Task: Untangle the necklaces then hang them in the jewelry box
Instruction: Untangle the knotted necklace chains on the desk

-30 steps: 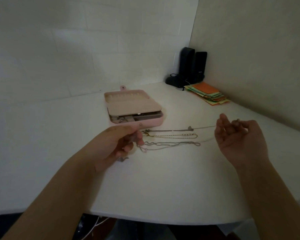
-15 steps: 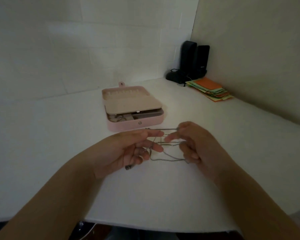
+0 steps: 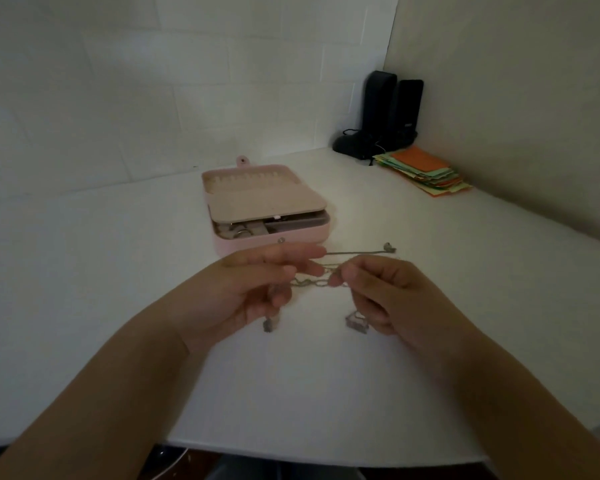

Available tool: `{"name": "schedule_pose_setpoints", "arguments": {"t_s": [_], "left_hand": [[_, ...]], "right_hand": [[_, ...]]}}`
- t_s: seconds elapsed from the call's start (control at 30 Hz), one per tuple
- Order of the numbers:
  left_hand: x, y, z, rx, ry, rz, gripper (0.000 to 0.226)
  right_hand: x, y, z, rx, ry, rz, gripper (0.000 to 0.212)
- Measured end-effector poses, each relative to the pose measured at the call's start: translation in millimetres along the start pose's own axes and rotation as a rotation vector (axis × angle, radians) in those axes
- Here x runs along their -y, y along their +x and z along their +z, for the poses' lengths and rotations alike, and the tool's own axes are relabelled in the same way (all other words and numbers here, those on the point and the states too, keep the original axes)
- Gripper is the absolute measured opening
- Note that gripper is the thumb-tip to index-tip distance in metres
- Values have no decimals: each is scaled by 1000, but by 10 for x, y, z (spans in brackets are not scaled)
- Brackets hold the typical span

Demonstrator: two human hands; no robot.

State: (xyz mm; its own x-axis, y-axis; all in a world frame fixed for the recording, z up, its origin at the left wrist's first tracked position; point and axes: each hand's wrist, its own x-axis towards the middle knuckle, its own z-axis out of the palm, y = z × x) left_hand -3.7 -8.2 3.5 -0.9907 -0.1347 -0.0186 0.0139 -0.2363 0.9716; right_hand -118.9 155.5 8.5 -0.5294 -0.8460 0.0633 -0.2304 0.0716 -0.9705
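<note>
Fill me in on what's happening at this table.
A person is working on tangled necklaces, holding the chains up between the left hand and right hand just in front of an open pink jewelry box. The chains still look knotted together, with pendants dangling below, and no necklace has visibly been hung yet.

The jewelry box (image 3: 269,239) is pale pink outside, with a beige lining inside its raised lid and a small silver snap on the front wall. The necklaces (image 3: 317,280) are thin chains in dull silver-grey (one strand looks faintly golden, though the dim light makes that hard to tell), with small grey pendants hanging below. The bench (image 3: 326,393) is plain white, without pattern. The wall (image 3: 153,81) behind it is white, marked with faint block lines. In the far corner stand two black speakers (image 3: 390,112), and beside them lies a stack of papers (image 3: 425,171) in orange, light green and pale yellow.
</note>
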Motion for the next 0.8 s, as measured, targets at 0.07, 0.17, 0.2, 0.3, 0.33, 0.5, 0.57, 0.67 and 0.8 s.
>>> {"name": "schedule_pose_setpoints", "arguments": {"t_s": [0.07, 0.17, 0.2, 0.3, 0.33, 0.5, 0.57, 0.67, 0.8], "left_hand": [[15, 1, 17, -48, 96, 12, 32], [26, -9, 62, -92, 410, 11, 21], [23, -10, 78, -112, 502, 14, 19], [14, 0, 100, -164, 516, 53, 17], [7, -1, 104, -174, 506, 66, 18], [6, -6, 99, -139, 457, 78, 13], [3, -4, 101, -162, 434, 71, 15], [7, 5, 99, -207, 350, 76, 29], [4, 30, 66, -213, 272, 141, 23]], "right_hand": [[16, -11, -2, -54, 5, -9, 31], [11, -12, 5, -162, -44, -40, 33], [9, -13, -6, -197, -43, -58, 33], [7, -23, -21, -237, -48, -95, 30], [6, -27, -20, -228, -45, -98, 29], [0, -36, -28, -156, 87, -68, 23], [-2, -40, -39, -162, 87, -72, 25], [13, -54, -51, -178, 102, -89, 25], [11, -51, -58, -172, 148, -80, 25]]}}
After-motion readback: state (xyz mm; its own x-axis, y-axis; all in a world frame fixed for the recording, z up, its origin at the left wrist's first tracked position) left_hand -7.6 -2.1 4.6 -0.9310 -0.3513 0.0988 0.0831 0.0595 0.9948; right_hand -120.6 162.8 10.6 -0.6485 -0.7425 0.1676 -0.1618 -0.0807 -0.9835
